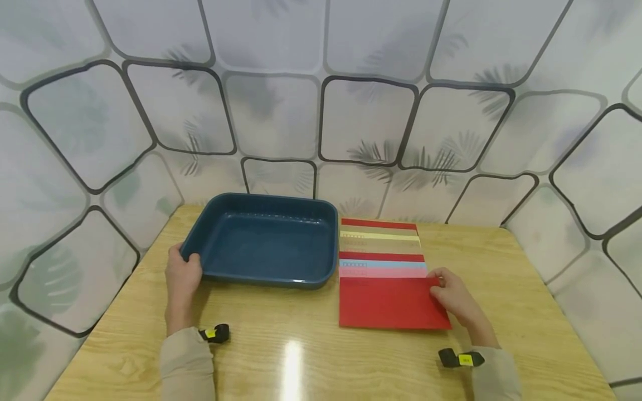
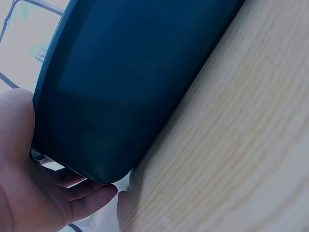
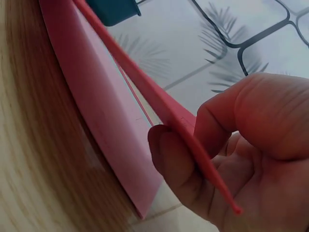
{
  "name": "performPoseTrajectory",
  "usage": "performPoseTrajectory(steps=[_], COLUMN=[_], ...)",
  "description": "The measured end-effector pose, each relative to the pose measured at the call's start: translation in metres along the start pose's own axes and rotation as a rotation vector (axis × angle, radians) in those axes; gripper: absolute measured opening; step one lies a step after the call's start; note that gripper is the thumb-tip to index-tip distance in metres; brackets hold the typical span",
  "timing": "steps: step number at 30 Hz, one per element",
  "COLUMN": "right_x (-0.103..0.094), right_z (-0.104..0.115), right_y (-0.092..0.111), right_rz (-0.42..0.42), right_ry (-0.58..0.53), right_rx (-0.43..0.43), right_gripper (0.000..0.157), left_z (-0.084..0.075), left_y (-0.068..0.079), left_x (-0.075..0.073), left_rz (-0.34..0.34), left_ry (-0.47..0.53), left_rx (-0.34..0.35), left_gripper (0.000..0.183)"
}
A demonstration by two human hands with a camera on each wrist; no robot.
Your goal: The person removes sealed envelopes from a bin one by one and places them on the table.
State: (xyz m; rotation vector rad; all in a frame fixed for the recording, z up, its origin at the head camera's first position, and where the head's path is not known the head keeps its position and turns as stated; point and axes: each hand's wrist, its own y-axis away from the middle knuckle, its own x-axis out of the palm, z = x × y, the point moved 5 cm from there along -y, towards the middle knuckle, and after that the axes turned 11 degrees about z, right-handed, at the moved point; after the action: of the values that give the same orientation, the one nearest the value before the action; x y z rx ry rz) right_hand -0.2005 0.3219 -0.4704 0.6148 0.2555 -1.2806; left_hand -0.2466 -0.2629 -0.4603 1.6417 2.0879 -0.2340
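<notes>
My left hand (image 1: 183,272) grips the near left corner of a dark blue rectangular tray (image 1: 266,283). In the left wrist view, the thumb lies at the rim of the tray (image 2: 125,87) and the fingers (image 2: 94,200) reach round its end. My right hand (image 1: 455,295) pinches the right edge of a red envelope (image 1: 388,303), the nearest of an overlapping row. Seen from the right wrist, thumb and fingers hold the red envelope (image 3: 140,84) raised above a pink envelope (image 3: 104,106).
Behind the red one, several envelopes in pink (image 1: 391,272), light blue (image 1: 396,264), red, tan and yellow overlap in a column right beside the tray. All stand on a light wooden table (image 1: 261,356). A patterned curtain (image 1: 281,111) surrounds its back and sides.
</notes>
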Motion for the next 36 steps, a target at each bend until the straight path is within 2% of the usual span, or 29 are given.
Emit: performPoseTrajectory(steps=[6, 16, 26, 36], right_x=[0.0037, 0.0011, 0.0001, 0.0021], right_z=[-0.0006, 0.0011, -0.0033, -0.0022], right_y=[-0.0016, -0.0002, -0.0019, -0.0054], right_rz=[0.037, 0.033, 0.004, -0.050], right_ry=[0.008, 0.058, 0.071, 0.105], right_rx=[0.017, 0.031, 0.067, 0.039], right_gripper=[0.030, 0.038, 0.042, 0.045], left_z=[0.0010, 0.0039, 0.0000, 0.0011], left_y=[-0.0005, 0.0004, -0.0012, -0.0024], left_x=[-0.0003, 0.0008, 0.0002, 0.0002], left_rz=[-0.013, -0.010, 0.000, -0.009], left_ry=[-0.013, -0.001, -0.001, -0.006], left_rx=[0.005, -0.010, -0.010, 0.000], left_gripper=[0.057, 0.058, 0.058, 0.057])
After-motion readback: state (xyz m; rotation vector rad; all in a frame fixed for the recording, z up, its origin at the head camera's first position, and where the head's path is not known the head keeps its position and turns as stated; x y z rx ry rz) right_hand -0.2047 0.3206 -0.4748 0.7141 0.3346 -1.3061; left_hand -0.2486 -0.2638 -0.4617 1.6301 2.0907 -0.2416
